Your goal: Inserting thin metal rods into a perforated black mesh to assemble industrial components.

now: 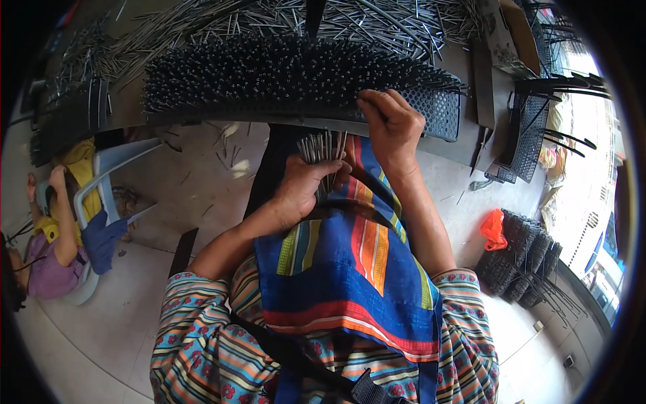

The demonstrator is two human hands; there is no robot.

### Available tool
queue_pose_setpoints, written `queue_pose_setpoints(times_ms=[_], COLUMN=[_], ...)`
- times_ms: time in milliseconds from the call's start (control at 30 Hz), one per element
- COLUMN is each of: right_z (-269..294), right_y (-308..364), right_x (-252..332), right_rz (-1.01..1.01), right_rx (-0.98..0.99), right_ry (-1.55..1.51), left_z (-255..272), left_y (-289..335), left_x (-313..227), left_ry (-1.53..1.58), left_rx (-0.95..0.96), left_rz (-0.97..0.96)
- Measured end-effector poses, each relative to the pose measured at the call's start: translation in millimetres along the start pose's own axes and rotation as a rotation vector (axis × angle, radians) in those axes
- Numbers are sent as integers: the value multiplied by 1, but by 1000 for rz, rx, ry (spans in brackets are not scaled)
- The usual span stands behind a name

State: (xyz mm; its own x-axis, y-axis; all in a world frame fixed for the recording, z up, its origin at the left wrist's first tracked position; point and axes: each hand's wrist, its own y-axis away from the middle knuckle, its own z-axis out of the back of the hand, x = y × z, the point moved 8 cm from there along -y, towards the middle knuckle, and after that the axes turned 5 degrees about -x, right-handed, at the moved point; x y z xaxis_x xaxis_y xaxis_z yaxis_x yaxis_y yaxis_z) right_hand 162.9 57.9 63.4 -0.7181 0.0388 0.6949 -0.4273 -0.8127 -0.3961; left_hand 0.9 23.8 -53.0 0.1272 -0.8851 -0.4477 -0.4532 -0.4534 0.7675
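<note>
A bundle of thin metal rods stands upright in my left hand, whose fingers and thumb wrap round it above my lap. My right hand is raised at the near edge of a dark perforated rack, with thumb and fingertips pinched together. Whatever sits in that pinch, if anything, is too small to make out. Many slim dark rods stand upright, packed close in the rack's holes. Toward its right end, bare holes show beside my right hand.
Loose metal rods lie heaped behind the rack. An open cardboard box is at the far right. Stacked black racks and an orange bag rest on the floor at right. Another person sits at left beside a light-blue chair.
</note>
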Motion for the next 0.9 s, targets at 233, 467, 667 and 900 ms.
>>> queue_pose_setpoints(times_ms=[233, 467, 667, 900], right_z=[-10, -5, -27, 9], right_y=[1, 20, 68, 42], right_x=[16, 18, -37, -44], right_rz=[105, 118, -685, -692], right_rx=[108, 141, 401, -54], right_ry=[187, 218, -447, -598], left_z=[4, 2, -23, -7], left_y=[-4, -4, 7, -4], left_x=[3, -1, -13, 0], left_ry=[49, 91, 58, 65], left_rx=[16, 17, 137, 71], left_rz=[35, 19, -25, 77])
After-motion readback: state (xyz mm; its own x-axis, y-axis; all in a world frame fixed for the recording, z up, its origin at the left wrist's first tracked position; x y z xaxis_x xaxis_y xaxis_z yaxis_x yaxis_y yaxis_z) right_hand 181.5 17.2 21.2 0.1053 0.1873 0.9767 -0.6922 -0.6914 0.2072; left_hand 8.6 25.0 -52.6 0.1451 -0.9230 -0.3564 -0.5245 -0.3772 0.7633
